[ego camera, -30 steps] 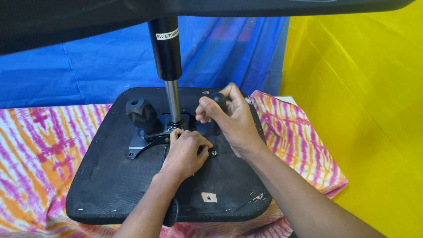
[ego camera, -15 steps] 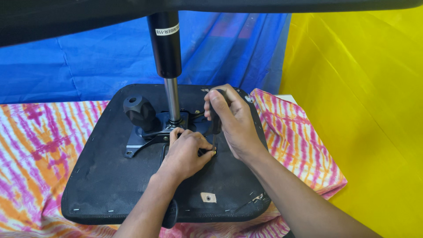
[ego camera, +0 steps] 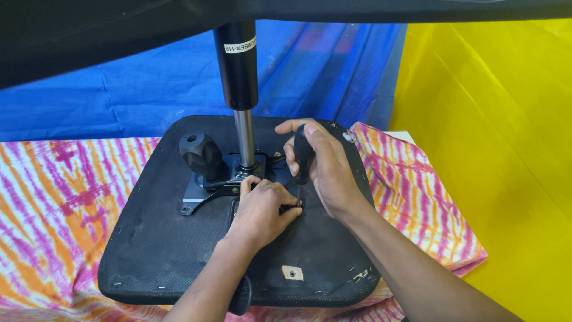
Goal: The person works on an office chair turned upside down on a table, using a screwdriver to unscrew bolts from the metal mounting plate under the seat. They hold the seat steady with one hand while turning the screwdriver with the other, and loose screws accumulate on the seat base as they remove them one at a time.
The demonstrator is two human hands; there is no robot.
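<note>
Fabric of black mesh covers the underside of an upturned office-chair seat pan [ego camera: 149, 238], which lies flat on a surface draped with an orange, pink and white tie-dye cloth [ego camera: 53, 197]. From the black metal mounting plate [ego camera: 208, 191] bolted at the seat's middle rises a chrome and black gas-lift cylinder [ego camera: 241, 89], upright, its top running out of view under a dark shape overhead. A black ribbed plastic knob [ego camera: 201, 152] stands just left of the cylinder's base.

The right hand [ego camera: 325, 167] is closed around the black handle of a screwdriver [ego camera: 302, 156], held upright with its tip down at the seat, just right of the plate. The left hand [ego camera: 262, 209] is curled loosely, fingers pinched around the lower shaft near the tip, resting on the seat. A small tan patch [ego camera: 292, 273] sits near the seat's front edge. Blue sheeting [ego camera: 119, 95] hangs behind, yellow sheeting [ego camera: 494, 149] to the right.
</note>
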